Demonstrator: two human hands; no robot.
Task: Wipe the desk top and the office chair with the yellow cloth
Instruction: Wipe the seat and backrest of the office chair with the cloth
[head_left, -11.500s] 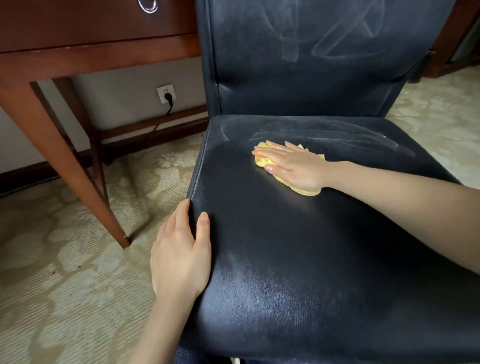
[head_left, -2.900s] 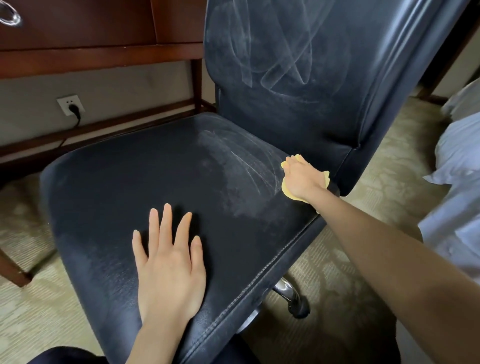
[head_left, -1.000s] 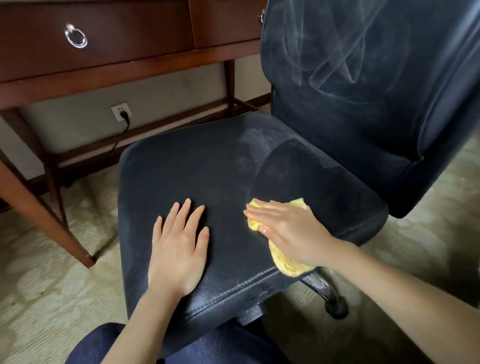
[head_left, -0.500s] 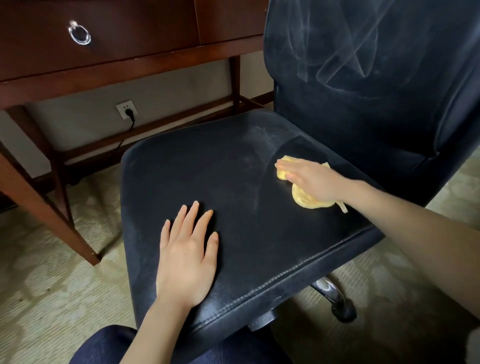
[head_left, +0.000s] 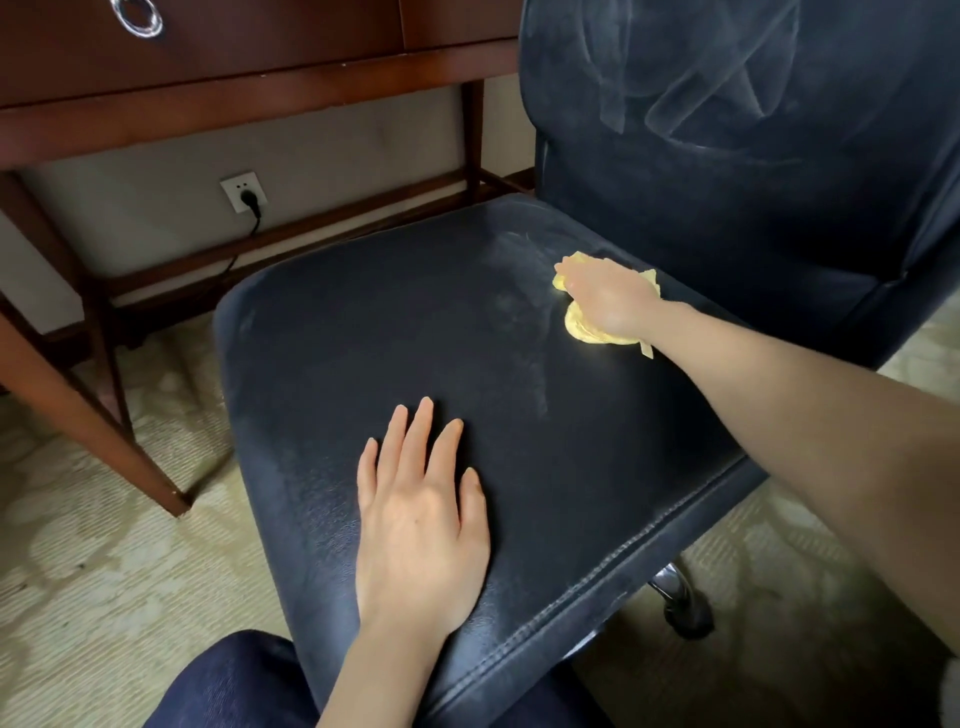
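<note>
The right hand (head_left: 613, 299) presses the yellow cloth (head_left: 584, 328) down with flat fingers, just right of the middle of the frame. The cloth is at the back of the office chair (head_left: 337, 364) seat, near the backrest (head_left: 753, 197). The left hand (head_left: 421, 519) lies flat and loose on the seat, low in the middle, holding nothing. Pale wipe marks show on the backrest and by the cloth, so the chair looks mostly done. The top of the desk (head_left: 234, 62), upper left, is hidden, so I cannot tell.

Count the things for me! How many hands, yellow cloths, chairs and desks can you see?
hands: 2, the left hand and the right hand
yellow cloth: 1
chair: 1
desk: 1
total: 5
</note>
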